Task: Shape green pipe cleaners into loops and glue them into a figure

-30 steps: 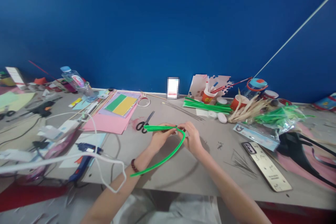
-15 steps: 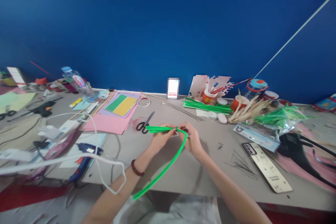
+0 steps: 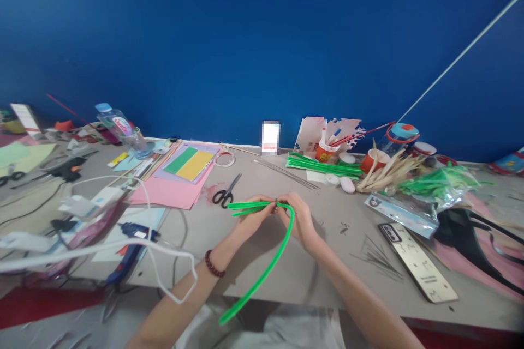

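Observation:
Between my two hands are bright green pipe cleaners (image 3: 273, 267). My left hand (image 3: 256, 215) is closed around a bundle of them, whose short ends stick out to the left over the wrist side. Close against it, my right hand (image 3: 298, 217) pinches the pipe cleaners where they bend; one long length curves down and to the left past the table edge. The fingertips of both hands meet at the bend, and the exact grip there is partly hidden. Black-handled scissors (image 3: 224, 195) lie just left of my left hand.
A blue glue gun (image 3: 129, 245) and white cables lie at left, near pink paper (image 3: 164, 194). More green pipe cleaners (image 3: 323, 165) rest at the back beside a cup of pens (image 3: 326, 151). A phone (image 3: 418, 262) and thin dark wires (image 3: 380, 259) are at right.
The hanging length of pipe cleaner has swung slightly right and lower. My right hand has turned a little, with its fingers closer to the left; the left bundle's ends have spread.

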A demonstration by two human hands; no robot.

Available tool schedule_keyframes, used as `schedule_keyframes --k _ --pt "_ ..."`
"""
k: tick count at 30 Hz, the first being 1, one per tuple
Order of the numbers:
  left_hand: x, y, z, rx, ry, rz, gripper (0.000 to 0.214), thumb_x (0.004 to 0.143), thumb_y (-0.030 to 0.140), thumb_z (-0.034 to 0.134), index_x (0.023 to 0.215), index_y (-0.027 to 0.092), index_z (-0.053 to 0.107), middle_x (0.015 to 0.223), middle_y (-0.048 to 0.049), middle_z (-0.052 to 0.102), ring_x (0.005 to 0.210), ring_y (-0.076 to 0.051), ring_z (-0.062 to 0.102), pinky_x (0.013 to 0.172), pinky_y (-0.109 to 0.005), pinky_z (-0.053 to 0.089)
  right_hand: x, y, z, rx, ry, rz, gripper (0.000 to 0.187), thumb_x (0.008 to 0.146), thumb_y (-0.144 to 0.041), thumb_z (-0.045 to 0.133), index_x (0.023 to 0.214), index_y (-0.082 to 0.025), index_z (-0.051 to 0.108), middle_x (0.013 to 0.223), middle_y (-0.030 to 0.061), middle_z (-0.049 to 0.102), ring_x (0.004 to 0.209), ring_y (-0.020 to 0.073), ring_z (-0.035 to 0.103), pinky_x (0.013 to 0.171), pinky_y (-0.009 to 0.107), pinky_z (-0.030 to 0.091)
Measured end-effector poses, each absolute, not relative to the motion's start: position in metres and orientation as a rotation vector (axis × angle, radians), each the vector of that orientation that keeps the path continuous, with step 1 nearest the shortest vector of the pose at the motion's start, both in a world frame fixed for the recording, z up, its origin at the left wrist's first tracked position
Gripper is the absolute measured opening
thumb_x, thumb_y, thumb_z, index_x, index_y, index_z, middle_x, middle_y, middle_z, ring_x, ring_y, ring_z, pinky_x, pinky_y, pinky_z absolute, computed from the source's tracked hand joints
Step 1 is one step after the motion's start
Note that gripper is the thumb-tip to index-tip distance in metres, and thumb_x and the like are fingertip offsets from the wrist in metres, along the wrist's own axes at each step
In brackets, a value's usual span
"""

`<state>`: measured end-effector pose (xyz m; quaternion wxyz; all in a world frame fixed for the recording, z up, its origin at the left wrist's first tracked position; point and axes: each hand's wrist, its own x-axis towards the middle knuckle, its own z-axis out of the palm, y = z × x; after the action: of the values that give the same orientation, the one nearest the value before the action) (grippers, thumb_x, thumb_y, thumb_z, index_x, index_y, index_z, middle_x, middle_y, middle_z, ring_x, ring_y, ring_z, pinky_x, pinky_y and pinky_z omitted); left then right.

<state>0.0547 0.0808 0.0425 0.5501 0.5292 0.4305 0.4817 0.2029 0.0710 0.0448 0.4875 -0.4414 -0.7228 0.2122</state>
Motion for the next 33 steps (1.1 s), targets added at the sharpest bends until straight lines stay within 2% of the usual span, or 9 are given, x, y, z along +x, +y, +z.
schedule_keyframes --k 3,8,12,19,24,33 --pt "0.055 0.081 0.043 1.203 0.98 1.15 0.016 0.071 0.031 0.067 0.076 0.017 0.064 0.072 -0.0039 0.067 0.071 -0.018 0.065 0.072 -0.033 0.054 0.204 0.071 0.046 -1.064 -1.774 0.491 0.013 0.08 -0.019 0.049 0.079 -0.02 0.063 0.072 0.0028 0.057 0.069 0.0178 0.054 0.064 0.03 0.044" --pt "0.054 0.081 0.048 1.169 1.006 1.149 0.014 0.072 0.03 0.067 0.076 0.017 0.064 0.071 -0.0036 0.065 0.069 -0.017 0.063 0.071 -0.031 0.053 0.205 0.073 0.047 -1.044 -1.648 0.641 0.007 0.079 -0.025 0.057 0.077 -0.02 0.062 0.07 0.0014 0.057 0.064 0.0156 0.053 0.062 0.029 0.045" --pt "0.052 0.081 0.052 1.196 0.96 1.144 0.013 0.074 0.03 0.065 0.077 0.017 0.063 0.072 -0.0035 0.064 0.069 -0.016 0.062 0.071 -0.031 0.052 0.201 0.075 0.045 -1.023 -1.467 0.827 0.013 0.08 -0.032 0.06 0.079 -0.02 0.063 0.074 0.0029 0.059 0.068 0.0159 0.056 0.063 0.029 0.047" --pt "0.054 0.079 0.051 1.125 0.909 1.196 0.017 0.071 0.026 0.068 0.076 0.016 0.055 0.064 -0.0004 0.064 0.064 -0.016 0.063 0.068 -0.032 0.053 0.198 0.078 0.037 -0.956 -1.298 1.052 0.02 0.074 -0.038 0.066 0.076 -0.018 0.062 0.072 0.0022 0.058 0.065 0.0157 0.057 0.061 0.029 0.048" --pt "0.054 0.08 0.052 1.146 0.875 1.215 0.014 0.071 0.028 0.068 0.074 0.018 0.059 0.066 -0.0016 0.064 0.064 -0.015 0.064 0.067 -0.03 0.055 0.199 0.078 0.035 -1.006 -1.329 1.034 0.019 0.076 -0.038 0.063 0.076 -0.019 0.062 0.072 0.0016 0.06 0.064 0.015 0.058 0.062 0.028 0.048" --pt "0.053 0.079 0.053 1.24 1.044 1.154 0.017 0.072 0.031 0.064 0.072 0.015 0.06 0.066 -0.0029 0.063 0.066 -0.015 0.062 0.067 -0.03 0.053 0.2 0.073 0.044 -1.055 -1.513 0.806 0.016 0.082 -0.033 0.055 0.076 -0.02 0.061 0.07 0.0022 0.059 0.066 0.0158 0.056 0.064 0.029 0.047"
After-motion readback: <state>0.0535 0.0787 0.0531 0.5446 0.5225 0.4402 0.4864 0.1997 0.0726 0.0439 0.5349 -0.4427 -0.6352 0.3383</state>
